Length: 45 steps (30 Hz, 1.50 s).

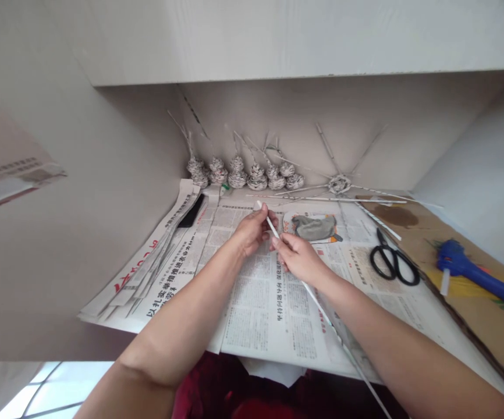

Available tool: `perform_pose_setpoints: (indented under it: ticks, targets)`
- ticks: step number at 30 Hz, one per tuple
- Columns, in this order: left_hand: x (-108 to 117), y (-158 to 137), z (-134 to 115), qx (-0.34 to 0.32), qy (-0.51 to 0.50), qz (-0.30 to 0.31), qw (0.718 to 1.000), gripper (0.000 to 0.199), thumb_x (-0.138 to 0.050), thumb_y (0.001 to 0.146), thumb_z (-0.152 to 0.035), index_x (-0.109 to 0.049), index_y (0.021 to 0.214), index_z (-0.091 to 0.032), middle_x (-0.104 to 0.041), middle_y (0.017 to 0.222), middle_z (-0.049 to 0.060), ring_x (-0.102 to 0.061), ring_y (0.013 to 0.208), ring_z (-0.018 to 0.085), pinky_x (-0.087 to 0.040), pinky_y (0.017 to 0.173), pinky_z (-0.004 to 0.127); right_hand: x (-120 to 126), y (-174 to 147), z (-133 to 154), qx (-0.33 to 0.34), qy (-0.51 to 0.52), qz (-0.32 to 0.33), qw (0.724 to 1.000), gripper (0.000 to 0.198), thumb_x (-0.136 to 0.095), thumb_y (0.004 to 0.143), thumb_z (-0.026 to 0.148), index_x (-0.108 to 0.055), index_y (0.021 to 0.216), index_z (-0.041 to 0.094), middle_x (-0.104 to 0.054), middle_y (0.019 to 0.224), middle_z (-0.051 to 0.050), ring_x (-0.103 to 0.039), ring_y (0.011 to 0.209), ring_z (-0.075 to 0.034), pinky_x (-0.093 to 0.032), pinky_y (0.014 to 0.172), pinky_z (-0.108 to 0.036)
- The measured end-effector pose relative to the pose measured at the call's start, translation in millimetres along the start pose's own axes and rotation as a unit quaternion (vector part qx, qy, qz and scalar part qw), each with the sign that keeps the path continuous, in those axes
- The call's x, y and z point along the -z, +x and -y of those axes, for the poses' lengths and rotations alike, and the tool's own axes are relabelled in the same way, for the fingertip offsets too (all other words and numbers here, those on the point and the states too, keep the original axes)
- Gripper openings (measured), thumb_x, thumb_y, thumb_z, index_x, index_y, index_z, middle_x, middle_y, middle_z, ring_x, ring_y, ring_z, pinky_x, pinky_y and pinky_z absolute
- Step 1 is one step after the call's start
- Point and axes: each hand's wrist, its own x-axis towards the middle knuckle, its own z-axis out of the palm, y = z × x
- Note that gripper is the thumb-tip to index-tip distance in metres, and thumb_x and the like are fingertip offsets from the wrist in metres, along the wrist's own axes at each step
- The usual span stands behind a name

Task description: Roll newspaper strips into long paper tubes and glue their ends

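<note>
Passable over newspaper (pixel 252 317) at lower centre; crossed toward lower right by paper stick (pixel 319 305), barred at right by scissors (pixel 394 259), capped at top by white panel (pixel 278 41).

A table in a pale, boxed-in nook
The newspaper-covered table (pixel 435 331) runs back to a grey-beige back wall (pixel 243 110), shaded beneath a broad white panel (pixel 278 41) that overhangs its far edge. A plain left wall (pixel 134 139) closes its left edge; a cooler, brighter right wall (pixel 474 145) rises beyond its far right corner. Below the near left corner, a glaring pale surface (pixel 46 393) shows dark lines, floor or window unclear.
</note>
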Motion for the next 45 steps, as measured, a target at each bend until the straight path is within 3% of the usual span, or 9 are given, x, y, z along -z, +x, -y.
perform_pose_setpoints:
  ticks: [4,9,16,24,28,32,36,40,45]
  targets:
    - [-0.4,-2.3,-1.9,0.018,-0.011,0.029,0.999,0.033,-0.057,0.082,-0.045,-0.053,0.076,-0.013,-0.053,0.065,0.003,-0.043,0.045,0.006,-0.021,0.032,0.013,0.2,-2.7,5.6,-0.052,0.107,0.033,0.992,0.035,-0.045,0.086,0.054,-0.046,0.072,0.022,-0.035,0.043,0.008,-0.036,0.035,-0.009,-0.027,0.038,-0.022]
    - [0.2,-6.1,-7.6,0.053,-0.094,0.109,0.988,0.030,-0.060,0.081,-0.043,-0.052,0.077,-0.014,-0.049,0.066,0.000,-0.039,0.044,0.004,-0.022,0.032,0.012,3.0,-9.0,21.5,-0.102,0.345,0.191,0.913,0.029,-0.050,0.085,0.045,-0.040,0.071,0.022,-0.022,0.044,0.010,-0.028,0.036,-0.009,-0.025,0.039,-0.022]
    - [0.0,-3.7,-1.7,0.020,-0.024,0.062,0.998,0.031,-0.065,0.077,-0.040,-0.062,0.086,-0.010,-0.054,0.072,0.003,-0.043,0.047,0.005,-0.026,0.033,0.013,2.3,0.1,7.5,-0.060,0.146,0.015,0.987,0.037,-0.053,0.081,0.056,-0.051,0.075,0.020,-0.043,0.048,0.007,-0.043,0.039,-0.009,-0.029,0.040,-0.021]
    - [-3.4,-9.6,-6.3,0.022,-0.073,0.103,0.992,0.029,-0.069,0.075,-0.036,-0.064,0.086,-0.010,-0.056,0.072,0.002,-0.047,0.051,0.005,-0.034,0.038,0.014,9.5,-6.3,22.2,-0.093,0.341,0.187,0.917,0.028,-0.048,0.086,0.043,-0.040,0.070,0.022,-0.023,0.045,0.009,-0.031,0.039,-0.010,-0.028,0.042,-0.022]
    - [-2.6,-6.9,-2.4,0.011,-0.028,0.088,0.996,0.029,-0.069,0.075,-0.037,-0.062,0.082,-0.010,-0.055,0.068,0.001,-0.047,0.047,0.006,-0.034,0.038,0.016,12.3,-3.3,18.6,-0.031,0.098,0.067,0.992,0.036,-0.049,0.082,0.058,-0.048,0.076,0.022,-0.042,0.048,0.006,-0.044,0.041,-0.011,-0.030,0.043,-0.024]
    - [0.0,-4.1,2.1,0.017,0.003,0.099,0.995,0.031,-0.066,0.076,-0.041,-0.060,0.080,-0.011,-0.056,0.069,0.003,-0.048,0.049,0.007,-0.029,0.036,0.015,13.6,0.5,11.6,0.034,-0.093,-0.026,0.995,0.034,-0.053,0.082,0.053,-0.049,0.070,0.022,-0.045,0.047,0.005,-0.043,0.041,-0.011,-0.032,0.046,-0.025]
    - [-0.9,-7.1,-0.7,0.033,-0.018,0.125,0.991,0.030,-0.065,0.077,-0.042,-0.055,0.076,-0.013,-0.056,0.072,0.003,-0.049,0.049,0.007,-0.030,0.037,0.015,11.9,-1.9,16.0,-0.042,0.094,0.047,0.994,0.034,-0.046,0.085,0.054,-0.043,0.073,0.023,-0.033,0.043,0.009,-0.038,0.036,-0.011,-0.028,0.040,-0.023]
    - [-3.0,-9.8,-3.2,0.038,-0.045,0.139,0.989,0.030,-0.065,0.077,-0.041,-0.054,0.076,-0.014,-0.055,0.073,0.002,-0.049,0.049,0.006,-0.030,0.037,0.015,11.5,-4.9,22.4,-0.083,0.295,0.175,0.936,0.031,-0.050,0.084,0.050,-0.040,0.072,0.023,-0.026,0.043,0.010,-0.033,0.035,-0.010,-0.028,0.040,-0.022]
    - [0.0,-6.3,1.2,0.020,0.009,0.131,0.991,0.032,-0.063,0.078,-0.045,-0.055,0.078,-0.014,-0.055,0.069,0.002,-0.052,0.046,0.009,-0.030,0.037,0.018,11.8,-0.9,17.0,-0.072,0.155,0.059,0.984,0.036,-0.052,0.081,0.056,-0.051,0.078,0.020,-0.045,0.047,0.006,-0.044,0.039,-0.010,-0.030,0.040,-0.022]
